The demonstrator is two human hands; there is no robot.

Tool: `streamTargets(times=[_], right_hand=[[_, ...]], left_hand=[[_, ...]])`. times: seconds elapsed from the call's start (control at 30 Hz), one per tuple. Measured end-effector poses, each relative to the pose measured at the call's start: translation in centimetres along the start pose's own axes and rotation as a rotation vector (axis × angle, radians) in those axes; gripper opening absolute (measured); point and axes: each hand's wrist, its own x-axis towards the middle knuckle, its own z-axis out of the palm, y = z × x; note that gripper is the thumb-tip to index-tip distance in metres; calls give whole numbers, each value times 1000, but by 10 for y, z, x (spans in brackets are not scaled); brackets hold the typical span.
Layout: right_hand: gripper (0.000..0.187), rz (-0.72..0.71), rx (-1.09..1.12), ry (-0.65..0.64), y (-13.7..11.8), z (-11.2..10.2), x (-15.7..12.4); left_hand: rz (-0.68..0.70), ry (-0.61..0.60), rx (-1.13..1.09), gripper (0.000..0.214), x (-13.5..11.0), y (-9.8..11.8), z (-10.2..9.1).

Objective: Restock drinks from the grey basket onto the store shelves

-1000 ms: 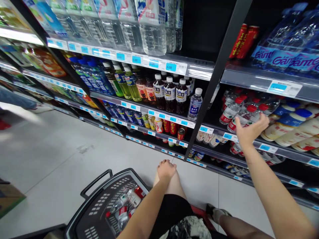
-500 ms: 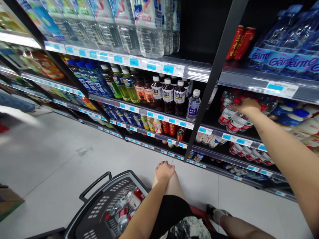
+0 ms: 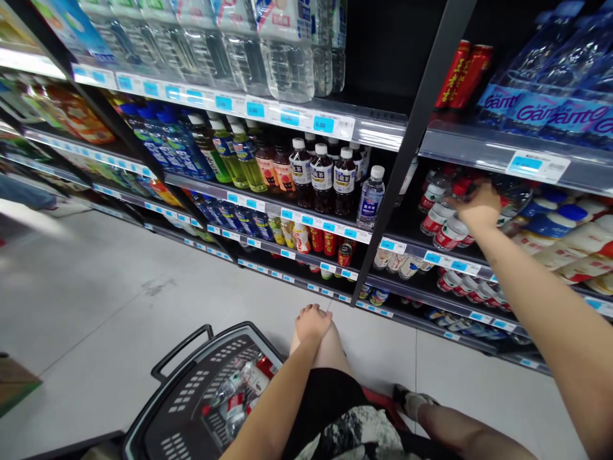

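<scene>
My right hand (image 3: 481, 206) reaches into the shelf bay on the right. Its thumb and fingers close about the top of a clear water bottle by its red cap (image 3: 461, 187); the hand hides most of that bottle. Just in front stand water bottles (image 3: 451, 232) with red-and-white labels. My left hand (image 3: 313, 321) rests on my bent knee, fingers laid over it, holding nothing. Below it to the left is a dark shopping basket (image 3: 186, 393) with several drinks inside, among them a red-labelled water bottle (image 3: 235, 409) and a red can (image 3: 266, 365).
Large blue bottles (image 3: 546, 102) and red cans (image 3: 472, 76) stand on the shelf above my right hand. White bottles with blue caps (image 3: 565, 220) are to its right. A black shelf post (image 3: 407, 160) divides the bays. A cardboard box (image 3: 16, 383) sits at far left.
My right hand has shifted slightly on the red-capped bottles, its fingers now more closed about a bottle top. My left hand stays on the knee. The view has shifted a little.
</scene>
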Motion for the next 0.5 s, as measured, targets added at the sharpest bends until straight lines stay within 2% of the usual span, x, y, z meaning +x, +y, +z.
streamTargets(times=[0.07,0.1,0.2,0.27,0.4,0.5], right_hand=[[70,62,55,65,-7,-6,-27],[69,89,82,100,-9,-8,-38],[50,144,144,163,-10,-13,-58],[42,129,185,197,-8,-18,-68],[41,-140,308,366,-14,-36,-95],[42,-283,416,405,-31,-44,-116]], left_hand=[[4,-2,-6,48,0,0,0],[5,-5,-7,48,0,1,0],[14,-15,2,47,-2,4,0],[21,-17,11,47,-3,6,0],[26,0,28,45,-4,9,1],[32,11,41,43,-4,11,2]])
